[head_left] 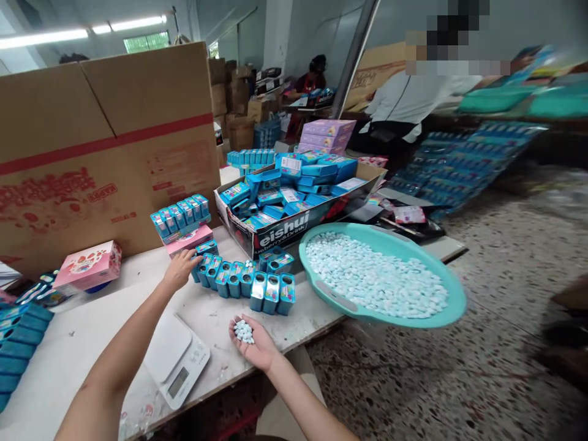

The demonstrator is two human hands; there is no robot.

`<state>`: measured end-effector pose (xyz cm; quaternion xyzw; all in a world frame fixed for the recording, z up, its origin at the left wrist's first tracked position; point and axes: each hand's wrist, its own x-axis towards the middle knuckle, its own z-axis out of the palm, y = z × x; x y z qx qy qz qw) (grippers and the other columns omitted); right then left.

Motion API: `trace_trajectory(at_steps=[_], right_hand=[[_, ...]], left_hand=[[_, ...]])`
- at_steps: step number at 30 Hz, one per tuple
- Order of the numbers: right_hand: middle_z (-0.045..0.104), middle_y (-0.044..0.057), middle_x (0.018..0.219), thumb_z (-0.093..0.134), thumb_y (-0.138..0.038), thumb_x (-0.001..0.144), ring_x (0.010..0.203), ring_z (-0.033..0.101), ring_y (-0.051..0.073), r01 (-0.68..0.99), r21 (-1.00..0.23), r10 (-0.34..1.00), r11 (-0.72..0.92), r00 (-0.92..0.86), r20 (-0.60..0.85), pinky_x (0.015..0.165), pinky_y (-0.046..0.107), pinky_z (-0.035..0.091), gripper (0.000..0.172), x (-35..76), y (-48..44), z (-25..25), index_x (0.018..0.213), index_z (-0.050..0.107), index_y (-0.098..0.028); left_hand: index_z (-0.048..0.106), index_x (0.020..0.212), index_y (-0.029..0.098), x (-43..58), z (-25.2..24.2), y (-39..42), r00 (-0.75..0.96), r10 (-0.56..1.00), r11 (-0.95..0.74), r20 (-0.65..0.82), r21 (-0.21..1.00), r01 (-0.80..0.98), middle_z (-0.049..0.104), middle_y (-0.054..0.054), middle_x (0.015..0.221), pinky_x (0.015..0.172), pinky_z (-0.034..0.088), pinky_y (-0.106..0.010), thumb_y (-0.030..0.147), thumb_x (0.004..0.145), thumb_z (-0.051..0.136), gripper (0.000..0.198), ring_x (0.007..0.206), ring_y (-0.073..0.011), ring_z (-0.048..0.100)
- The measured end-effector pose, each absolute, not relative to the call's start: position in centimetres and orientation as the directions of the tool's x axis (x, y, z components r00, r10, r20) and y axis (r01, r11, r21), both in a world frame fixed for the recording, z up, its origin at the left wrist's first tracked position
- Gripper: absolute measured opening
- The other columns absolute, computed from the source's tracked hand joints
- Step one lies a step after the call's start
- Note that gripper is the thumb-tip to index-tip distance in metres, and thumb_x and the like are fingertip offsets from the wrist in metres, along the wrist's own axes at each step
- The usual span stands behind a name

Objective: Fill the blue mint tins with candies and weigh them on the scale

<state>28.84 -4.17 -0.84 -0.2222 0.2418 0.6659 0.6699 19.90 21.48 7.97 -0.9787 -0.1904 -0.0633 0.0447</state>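
Mints [243, 331] sit in a small heap on the right hand [255, 344], open and palm up, near the front edge of the white table [92, 349]. Left hand [180, 271], fingers loosely spread, touches the end of a row of blue tins [235, 278] without gripping them. Teal basin [452, 300], heaped with similar mints, overhangs the table's right edge; digital kitchen scale [177, 361] lies between the forearms.
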Motion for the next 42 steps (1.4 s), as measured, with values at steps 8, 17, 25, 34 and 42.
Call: trace_trajectory(at_steps=[8, 17, 25, 34, 42], right_hand=[[0.064, 0.006, 0.066, 0.048, -0.020, 0.088, 0.063, 0.064, 0.014, -0.995, 0.099, 0.824, -0.004, -0.059, -0.564, 0.063, 0.030, 0.058, 0.019, 29.3, -4.3, -0.9, 0.077, 0.059, -0.010], [0.065, 0.005, 0.066, 0.046, -0.020, 0.089, 0.061, 0.065, 0.013, -0.996, 0.084, 0.827, 0.027, -0.025, -0.561, 0.060, 0.028, 0.057, 0.019, 29.1, -4.9, -1.0, 0.078, 0.059, -0.010], [0.065, 0.005, 0.065, 0.044, -0.019, 0.090, 0.062, 0.064, 0.013, -0.997, 0.071, 0.820, 0.020, -0.025, -0.572, 0.061, 0.027, 0.057, 0.023, 28.9, -5.4, -1.0, 0.074, 0.059, -0.011], [0.066, 0.002, 0.066, 0.048, -0.014, 0.086, 0.064, 0.065, 0.011, -1.000, -0.026, 0.815, 0.004, 0.018, -0.580, 0.064, 0.024, 0.058, 0.018, 28.6, -5.8, -2.8, 0.073, 0.060, -0.014], [0.065, 0.002, 0.067, 0.047, -0.015, 0.086, 0.065, 0.065, 0.010, -0.995, -0.095, 0.762, -0.003, 0.059, -0.645, 0.063, 0.023, 0.058, 0.019, 28.3, -6.0, -2.9, 0.073, 0.060, -0.014]], left_hand=[[0.056, 0.116, 0.026, 20.5, 8.1, 21.0, 0.729, 0.673, -0.732, 0.126, 0.250, 0.633, 0.047, -0.008, 0.124, 0.098, 0.040, -0.038, 0.032, 0.088, 0.036, 0.035, 0.119, -0.0223, 0.044], [0.047, 0.116, 0.019, 23.2, 8.5, 19.7, 0.415, 0.907, -0.420, 0.073, 0.254, 0.871, 0.061, -0.014, 0.103, 0.075, 0.047, -0.037, 0.025, 0.070, 0.062, 0.049, 0.093, -0.0295, 0.060], [0.046, 0.120, 0.021, 16.0, 12.6, 15.2, 0.378, 0.889, -0.450, 0.259, 0.334, 0.828, 0.061, -0.010, 0.114, 0.086, 0.045, -0.035, 0.027, 0.074, 0.057, 0.047, 0.102, -0.0255, 0.058], [0.052, 0.118, 0.019, 5.5, 11.2, 6.2, 0.317, 0.892, -0.435, 0.322, 0.424, 0.794, 0.062, -0.009, 0.114, 0.091, 0.045, -0.038, 0.035, 0.077, 0.054, 0.044, 0.101, -0.0247, 0.058], [0.052, 0.118, 0.019, 3.4, 7.9, 5.6, 0.321, 0.929, -0.371, 0.185, 0.462, 0.806, 0.061, -0.009, 0.112, 0.092, 0.043, -0.039, 0.032, 0.078, 0.055, 0.042, 0.104, -0.0251, 0.056]])
